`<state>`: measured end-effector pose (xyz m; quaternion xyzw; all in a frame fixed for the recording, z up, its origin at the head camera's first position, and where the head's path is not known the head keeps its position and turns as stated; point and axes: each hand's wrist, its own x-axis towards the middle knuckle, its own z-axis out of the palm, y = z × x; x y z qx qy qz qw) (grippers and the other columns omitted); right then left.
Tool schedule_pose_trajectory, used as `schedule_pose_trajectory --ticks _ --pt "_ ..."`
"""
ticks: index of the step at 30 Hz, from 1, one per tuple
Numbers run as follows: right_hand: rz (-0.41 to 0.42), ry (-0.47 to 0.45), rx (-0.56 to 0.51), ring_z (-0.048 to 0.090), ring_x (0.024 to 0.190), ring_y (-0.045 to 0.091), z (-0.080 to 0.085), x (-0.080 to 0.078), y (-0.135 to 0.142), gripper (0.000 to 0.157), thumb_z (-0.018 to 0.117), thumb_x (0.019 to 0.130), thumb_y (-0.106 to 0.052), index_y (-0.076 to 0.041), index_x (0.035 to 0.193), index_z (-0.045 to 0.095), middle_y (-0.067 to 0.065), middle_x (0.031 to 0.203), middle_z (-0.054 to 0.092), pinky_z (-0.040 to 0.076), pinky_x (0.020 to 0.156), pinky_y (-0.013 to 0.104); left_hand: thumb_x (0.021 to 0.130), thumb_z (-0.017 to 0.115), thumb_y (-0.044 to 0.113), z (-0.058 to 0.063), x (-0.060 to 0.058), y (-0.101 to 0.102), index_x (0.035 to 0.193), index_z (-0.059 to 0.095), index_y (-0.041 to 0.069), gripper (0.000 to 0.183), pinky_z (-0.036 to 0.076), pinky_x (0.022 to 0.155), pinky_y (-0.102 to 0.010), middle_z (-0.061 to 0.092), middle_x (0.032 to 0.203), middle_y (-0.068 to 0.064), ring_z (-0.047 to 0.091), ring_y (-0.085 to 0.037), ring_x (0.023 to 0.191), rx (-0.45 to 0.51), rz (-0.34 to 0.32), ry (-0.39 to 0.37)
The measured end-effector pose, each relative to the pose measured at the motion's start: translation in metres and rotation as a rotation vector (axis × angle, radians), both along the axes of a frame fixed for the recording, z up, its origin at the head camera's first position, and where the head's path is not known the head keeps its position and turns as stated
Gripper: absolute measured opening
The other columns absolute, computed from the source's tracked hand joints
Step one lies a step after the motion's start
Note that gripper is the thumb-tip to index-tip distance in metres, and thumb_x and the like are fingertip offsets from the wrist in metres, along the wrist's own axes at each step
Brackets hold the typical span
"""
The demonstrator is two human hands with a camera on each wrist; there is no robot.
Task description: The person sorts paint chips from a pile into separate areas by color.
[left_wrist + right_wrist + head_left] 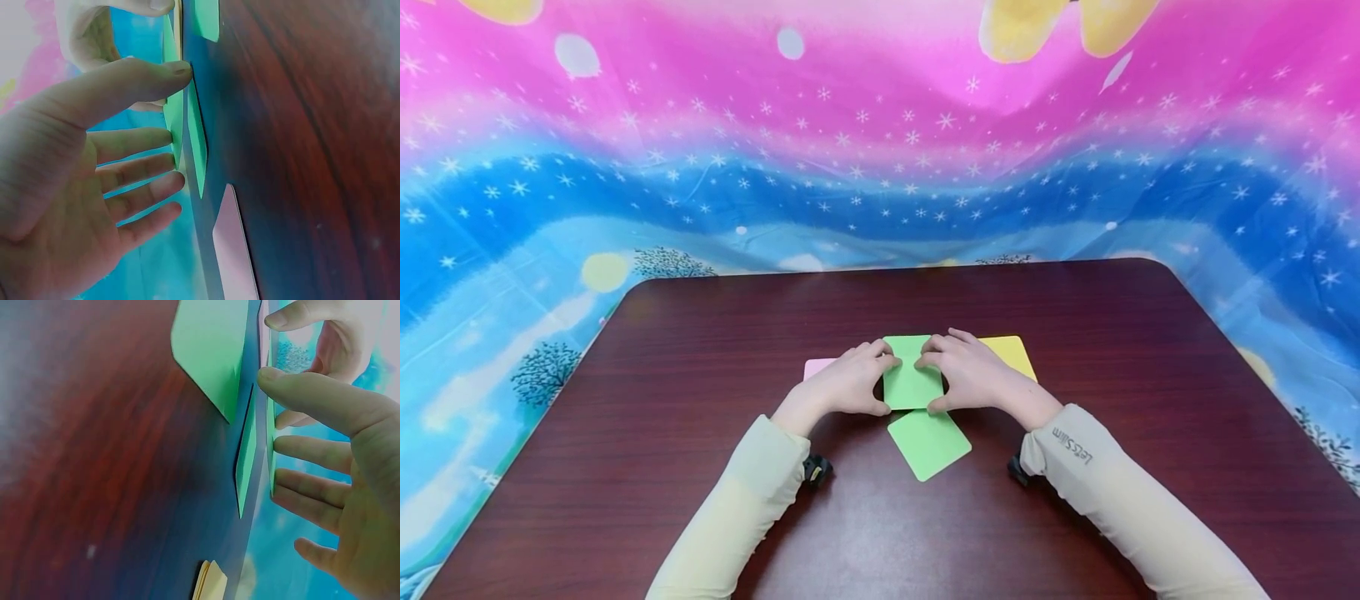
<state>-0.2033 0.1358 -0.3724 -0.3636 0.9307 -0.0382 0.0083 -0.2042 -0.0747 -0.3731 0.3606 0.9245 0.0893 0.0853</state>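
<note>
Both hands hold one square green card (913, 373) between them by its sides, lifted over the table. My left hand (854, 380) grips its left side and my right hand (964, 372) its right side, thumbs toward me. In the wrist views the fingers are spread along its edge. Beneath the held card lies another green card (247, 456), hidden from above in the head view. A third green card (929, 445) lies turned at an angle, nearer to me.
A pink card (817, 367) lies left of the hands, partly covered by the left one. Yellow cards (1013, 357), stacked in the right wrist view, lie beyond the right hand. The dark wooden table (625, 467) meets a patterned cloth (880, 150) behind.
</note>
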Motion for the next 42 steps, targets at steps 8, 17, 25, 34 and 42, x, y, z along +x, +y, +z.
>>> schedule_pose_trajectory --ticks 8,17,25,34,42 --pt "-0.008 -0.02 -0.01 0.048 0.113 0.021 -0.002 -0.013 -0.004 0.058 0.075 0.066 -0.045 -0.014 0.113 0.063 0.005 0.118 0.052 0.021 0.107 0.047 0.072 0.072 0.029 -0.004 -0.011 -0.004 0.126 0.05 0.005 0.063 0.037 0.091 -0.034 0.044 0.118 -0.006 0.045 -0.021 0.103 0.004 0.022 -0.004" --pt "-0.022 -0.045 -0.023 0.047 0.115 0.022 -0.003 -0.023 -0.004 0.058 0.075 0.067 -0.043 -0.013 0.115 0.061 0.006 0.12 0.051 0.021 0.107 0.048 0.072 0.072 0.028 -0.004 -0.022 -0.002 0.127 0.05 0.005 0.064 0.038 0.091 -0.034 0.043 0.122 -0.006 0.045 -0.022 0.107 0.013 0.037 -0.011" --pt "-0.033 -0.08 -0.043 0.046 0.116 0.024 -0.003 -0.029 -0.004 0.059 0.076 0.068 -0.042 -0.012 0.116 0.061 0.006 0.121 0.05 0.019 0.107 0.048 0.071 0.073 0.028 -0.005 -0.031 0.0 0.126 0.05 0.006 0.064 0.038 0.091 -0.034 0.044 0.122 -0.006 0.045 -0.022 0.107 0.006 0.059 -0.018" --pt "-0.064 -0.121 -0.044 0.045 0.118 0.023 -0.006 -0.038 -0.005 0.059 0.074 0.069 -0.041 -0.013 0.119 0.059 0.006 0.124 0.048 0.017 0.108 0.048 0.071 0.072 0.028 -0.008 -0.041 0.001 0.126 0.051 0.006 0.064 0.037 0.093 -0.035 0.044 0.121 -0.007 0.046 -0.023 0.107 -0.01 0.072 -0.019" --pt "-0.069 -0.145 -0.039 0.044 0.12 0.023 -0.007 -0.042 -0.005 0.059 0.073 0.072 -0.041 -0.013 0.121 0.058 0.006 0.126 0.048 0.017 0.108 0.049 0.071 0.072 0.027 -0.008 -0.046 0.002 0.127 0.05 0.005 0.063 0.036 0.095 -0.036 0.044 0.123 -0.008 0.045 -0.024 0.11 -0.027 0.074 -0.03"
